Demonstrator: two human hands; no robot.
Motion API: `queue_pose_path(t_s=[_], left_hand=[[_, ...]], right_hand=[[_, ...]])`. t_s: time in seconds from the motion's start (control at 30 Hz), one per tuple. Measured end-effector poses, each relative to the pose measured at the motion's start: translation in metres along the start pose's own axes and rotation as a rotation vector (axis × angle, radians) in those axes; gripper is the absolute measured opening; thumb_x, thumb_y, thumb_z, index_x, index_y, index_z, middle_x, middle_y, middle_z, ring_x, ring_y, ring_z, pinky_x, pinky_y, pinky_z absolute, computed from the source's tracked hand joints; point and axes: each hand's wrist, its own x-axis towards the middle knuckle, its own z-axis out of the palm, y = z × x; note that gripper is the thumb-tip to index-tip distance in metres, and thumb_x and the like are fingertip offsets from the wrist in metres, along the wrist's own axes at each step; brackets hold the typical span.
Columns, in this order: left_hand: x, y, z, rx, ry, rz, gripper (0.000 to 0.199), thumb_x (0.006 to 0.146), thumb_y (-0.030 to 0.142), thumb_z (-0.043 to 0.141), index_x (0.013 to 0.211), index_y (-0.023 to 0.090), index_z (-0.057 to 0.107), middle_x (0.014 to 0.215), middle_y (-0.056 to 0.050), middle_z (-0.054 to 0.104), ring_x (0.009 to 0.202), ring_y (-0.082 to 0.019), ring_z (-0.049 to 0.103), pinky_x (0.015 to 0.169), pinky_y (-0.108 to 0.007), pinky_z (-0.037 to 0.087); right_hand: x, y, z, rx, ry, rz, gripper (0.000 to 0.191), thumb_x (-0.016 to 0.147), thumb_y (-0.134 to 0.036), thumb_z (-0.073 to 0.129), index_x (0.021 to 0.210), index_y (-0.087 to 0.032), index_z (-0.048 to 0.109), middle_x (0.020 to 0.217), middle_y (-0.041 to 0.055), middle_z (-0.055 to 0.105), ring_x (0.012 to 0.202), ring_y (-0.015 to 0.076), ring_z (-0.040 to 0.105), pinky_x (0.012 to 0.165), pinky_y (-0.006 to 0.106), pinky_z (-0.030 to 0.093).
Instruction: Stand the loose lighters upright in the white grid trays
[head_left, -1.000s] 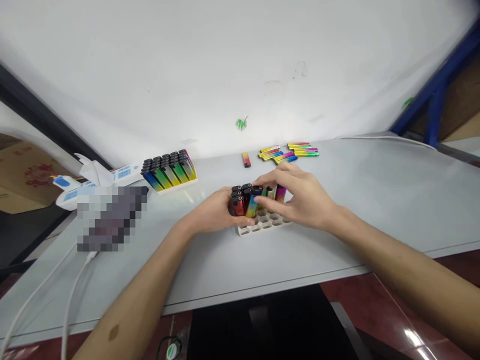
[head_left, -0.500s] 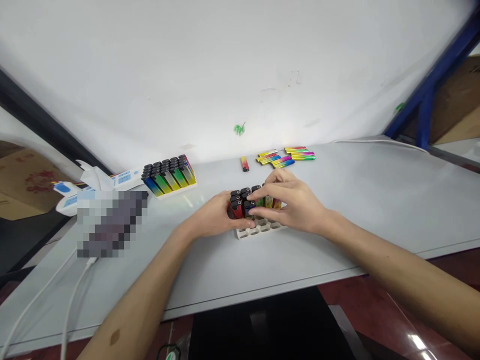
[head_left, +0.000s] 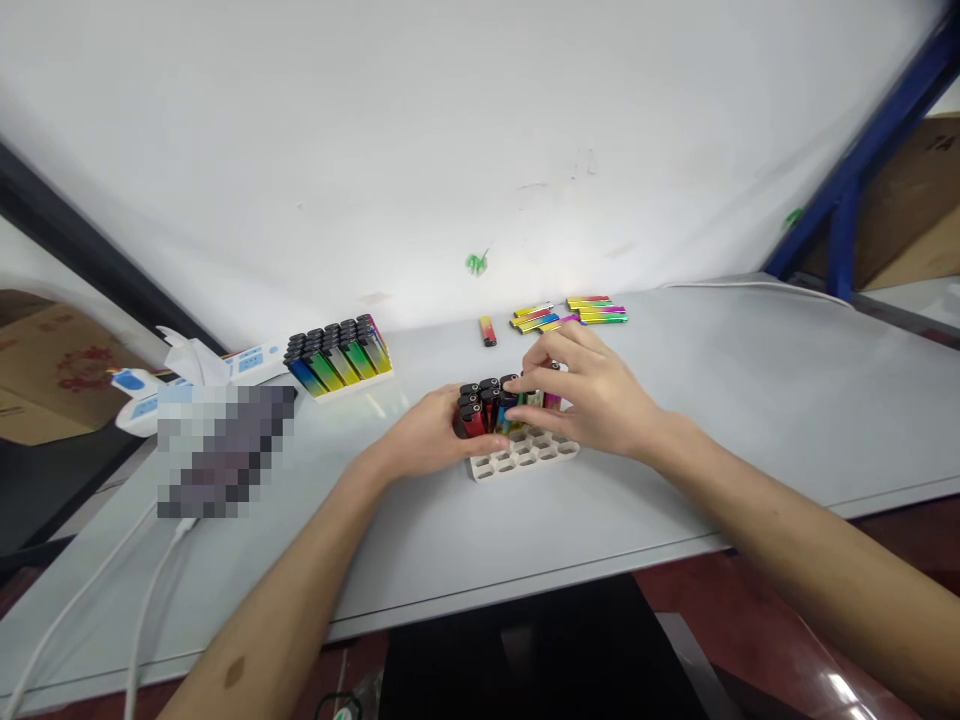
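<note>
A white honeycomb tray [head_left: 525, 455] rests on the table with several upright black-topped lighters in its back rows; front slots hold none. My left hand [head_left: 424, 435] is curled round the tray's left end, its thumb along the front beside a red lighter [head_left: 472, 418]; its other fingertips are hidden. Between the thumb and fingers of my right hand [head_left: 596, 395] is a lighter with a blue body [head_left: 505, 412], upright over the tray's middle. I cannot tell whether it is seated in a slot. My right hand partly covers the lighters on the right.
A full rack of lighters [head_left: 341, 360] stands at the back left. One yellow-red lighter [head_left: 487, 331] and several shiny lighters [head_left: 600, 310] lie by the wall. A power strip [head_left: 255, 358], a pixelated dark object [head_left: 232, 450] and white cables [head_left: 154, 590] occupy the left side.
My right hand has shifted slightly back and to the right with the blue lighter, uncovering more front slots. My left hand stays at the tray's left end.
</note>
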Motion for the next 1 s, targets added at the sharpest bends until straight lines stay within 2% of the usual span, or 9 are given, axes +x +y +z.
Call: queue_pose_path(t_s=[0.27,0.33,0.43,0.5,0.57,0.63,0.7,0.77,1.0], left_hand=[[0.001,-0.001,0.002,0.002,-0.022,0.039,0.044,0.074,0.058,0.075,0.097,0.022,0.065,0.094,-0.002,0.070,0.085,-0.023,0.066,0.075,-0.035,0.054],[0.001,-0.001,0.002,0.018,-0.020,0.046,0.043,0.076,0.057,0.074,0.099,0.021,0.065,0.096,-0.003,0.071,0.086,-0.023,0.066,0.076,-0.035,0.054],[0.001,0.000,0.001,0.026,-0.027,0.016,0.048,0.076,0.057,0.073,0.105,0.020,0.065,0.102,-0.005,0.072,0.088,-0.024,0.067,0.076,-0.036,0.054],[0.000,0.000,0.000,0.030,-0.035,-0.006,0.049,0.077,0.058,0.072,0.106,0.020,0.065,0.102,-0.005,0.072,0.088,-0.024,0.067,0.076,-0.036,0.054],[0.000,0.000,0.000,0.044,-0.029,-0.018,0.048,0.077,0.059,0.071,0.104,0.020,0.065,0.101,-0.006,0.072,0.087,-0.025,0.067,0.074,-0.036,0.054],[0.000,0.000,0.000,0.051,-0.027,-0.018,0.047,0.078,0.059,0.070,0.103,0.020,0.065,0.099,-0.005,0.072,0.086,-0.024,0.067,0.072,-0.036,0.054],[0.000,0.002,0.000,0.046,-0.030,-0.014,0.047,0.078,0.059,0.070,0.103,0.020,0.065,0.099,-0.005,0.072,0.086,-0.024,0.067,0.072,-0.035,0.054],[-0.001,0.003,-0.001,0.040,-0.029,-0.009,0.047,0.078,0.058,0.070,0.105,0.020,0.065,0.100,-0.005,0.072,0.088,-0.024,0.067,0.074,-0.036,0.055],[-0.001,0.001,0.000,0.022,-0.030,-0.014,0.051,0.077,0.060,0.071,0.109,0.020,0.065,0.105,-0.006,0.072,0.092,-0.026,0.069,0.077,-0.036,0.056]], right_hand=[[0.004,-0.011,0.002,0.083,0.000,-0.011,0.021,0.097,-0.035,0.063,0.097,-0.021,0.078,0.093,0.0078,0.069,0.083,0.0214,0.049,0.075,0.039,0.045],[0.003,-0.002,0.002,0.091,0.025,0.074,0.026,0.100,-0.035,0.056,0.100,-0.021,0.078,0.092,0.0077,0.070,0.084,0.0220,0.052,0.080,0.041,0.046],[-0.007,0.029,0.006,0.011,0.032,0.340,0.039,0.105,-0.032,0.040,0.102,-0.020,0.077,0.092,0.0091,0.071,0.088,0.0243,0.056,0.089,0.045,0.045],[-0.018,0.055,0.011,-0.088,-0.062,0.574,0.042,0.104,-0.031,0.037,0.119,-0.016,0.073,0.112,0.0144,0.070,0.106,0.0299,0.056,0.095,0.046,0.045],[-0.029,0.076,0.017,-0.165,-0.278,0.746,0.051,0.100,-0.026,0.037,0.144,-0.009,0.056,0.136,0.0207,0.060,0.124,0.0354,0.051,0.104,0.049,0.042],[-0.038,0.089,0.024,-0.221,-0.485,0.879,0.060,0.098,-0.025,0.037,0.156,-0.013,0.041,0.147,0.0231,0.049,0.132,0.0391,0.047,0.107,0.053,0.039],[-0.042,0.094,0.029,-0.252,-0.601,0.971,0.061,0.099,-0.029,0.036,0.159,-0.021,0.036,0.150,0.0226,0.045,0.136,0.0412,0.044,0.108,0.056,0.038],[-0.042,0.094,0.033,-0.264,-0.619,1.014,0.059,0.099,-0.033,0.037,0.157,-0.025,0.040,0.149,0.0209,0.045,0.137,0.0410,0.043,0.109,0.057,0.037],[-0.041,0.094,0.023,-0.287,-0.547,1.060,0.051,0.091,-0.035,0.051,0.137,-0.015,0.058,0.139,0.0201,0.057,0.128,0.0366,0.052,0.106,0.049,0.042]])
